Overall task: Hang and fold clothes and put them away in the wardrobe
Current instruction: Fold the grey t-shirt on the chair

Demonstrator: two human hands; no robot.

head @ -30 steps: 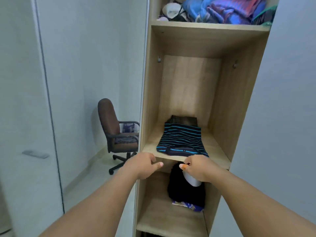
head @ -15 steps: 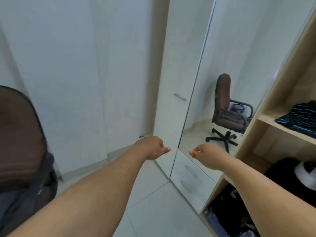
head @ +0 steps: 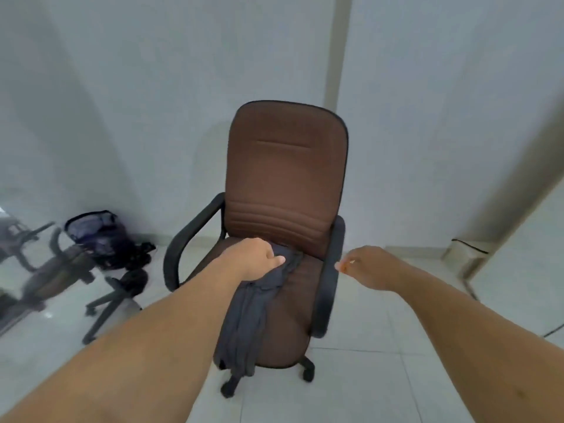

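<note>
Grey fabric is lying in a loose heap on the brown chair (head: 287, 184): the dark garment (head: 247, 315) is draped along the left side of the seat, its lower end spilling over the front edge and hanging toward the floor. It is looking soft, thin and light, probably limp enough to sag and unfold once raised, so a single bunched hold near its upper end should be enough to carry it, with a second hold lower down helping to keep the hanging part off the tiles. The left hand (head: 253, 257) is reaching forward over the seat with its fingers curled, knuckles up, resting on the upper end of the garment near the backrest; whether it is actually gripping the cloth or merely touching it cannot be told from this angle. The right hand (head: 366, 267) is hovering past the right armrest (head: 328, 279), apart from the garment, fingertips drawn together as if pinching something small and pale that is too tiny to identify
</note>
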